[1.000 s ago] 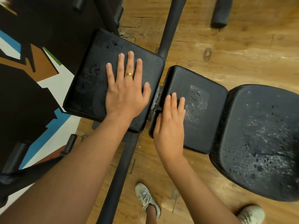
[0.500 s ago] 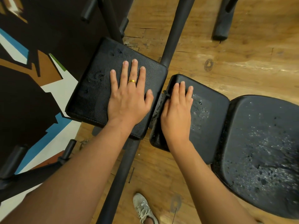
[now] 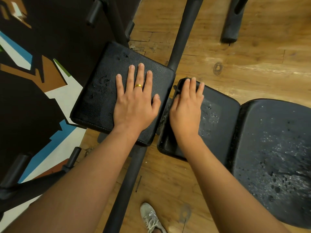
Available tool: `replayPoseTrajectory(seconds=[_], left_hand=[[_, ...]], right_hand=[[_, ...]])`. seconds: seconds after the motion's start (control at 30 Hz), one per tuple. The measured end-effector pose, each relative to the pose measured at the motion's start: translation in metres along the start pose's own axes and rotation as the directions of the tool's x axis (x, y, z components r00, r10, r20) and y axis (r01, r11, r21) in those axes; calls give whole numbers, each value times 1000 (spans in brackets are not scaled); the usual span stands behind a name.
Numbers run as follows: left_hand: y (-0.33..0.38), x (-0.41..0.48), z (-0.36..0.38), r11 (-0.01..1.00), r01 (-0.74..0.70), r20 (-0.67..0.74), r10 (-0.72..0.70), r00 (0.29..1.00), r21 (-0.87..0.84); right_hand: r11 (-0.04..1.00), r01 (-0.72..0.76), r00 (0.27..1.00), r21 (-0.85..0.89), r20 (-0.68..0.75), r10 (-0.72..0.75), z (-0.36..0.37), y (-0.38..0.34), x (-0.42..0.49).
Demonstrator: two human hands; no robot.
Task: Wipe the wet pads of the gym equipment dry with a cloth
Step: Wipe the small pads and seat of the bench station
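Head view: left hand [image 3: 134, 105] splayed flat on square pad [image 3: 99, 95], right hand [image 3: 186, 110] flat on wet pad [image 3: 218, 121].

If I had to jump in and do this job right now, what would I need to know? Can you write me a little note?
The left hand is open, flat on the left pad.
The right hand is open, lying along the left edge of the middle pad, fingertips at its far corner.
The seat pad sits to the right of the middle pad, with no hand on it.
No cloth is in view.
Done: nothing looks dried. Water drops show on the middle pad and seat pad, wet marks on the left pad.
Left: fetch a cloth, then wipe all three pads.
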State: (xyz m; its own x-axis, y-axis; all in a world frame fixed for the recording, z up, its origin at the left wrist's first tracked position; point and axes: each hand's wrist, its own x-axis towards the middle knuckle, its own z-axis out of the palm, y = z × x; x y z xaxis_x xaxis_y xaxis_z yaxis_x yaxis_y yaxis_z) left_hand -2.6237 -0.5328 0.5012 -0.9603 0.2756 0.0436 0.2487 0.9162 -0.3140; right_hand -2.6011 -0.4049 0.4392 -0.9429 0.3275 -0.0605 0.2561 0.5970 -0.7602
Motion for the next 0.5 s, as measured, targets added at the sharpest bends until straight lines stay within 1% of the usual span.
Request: replayPoseTrajectory(seconds=[0.1,0.27,0.4,0.43,0.5], left_hand=[[0,-1,-1,1000,1,3,-1,1000,4],[0,-1,-4,1000,-2,17,2,1000,1],[1,-2,-7,1000,-4,20,4,1000,-7],[1,-2,-7,1000,-4,23,4,1000,-8],[1,-2,-7,1000,-3,25,3,1000,-8]], right_hand=[[1000,7,1000,5,9,-7,2,0,-13],[999,53,996,9,71,-54,2,9,-98],[989,141,981,-45,139,-134,1,31,-144],[990,130,982,-48,147,-122,-2,41,-146],[999,31,991,-23,130,-27,-12,62,-146]])
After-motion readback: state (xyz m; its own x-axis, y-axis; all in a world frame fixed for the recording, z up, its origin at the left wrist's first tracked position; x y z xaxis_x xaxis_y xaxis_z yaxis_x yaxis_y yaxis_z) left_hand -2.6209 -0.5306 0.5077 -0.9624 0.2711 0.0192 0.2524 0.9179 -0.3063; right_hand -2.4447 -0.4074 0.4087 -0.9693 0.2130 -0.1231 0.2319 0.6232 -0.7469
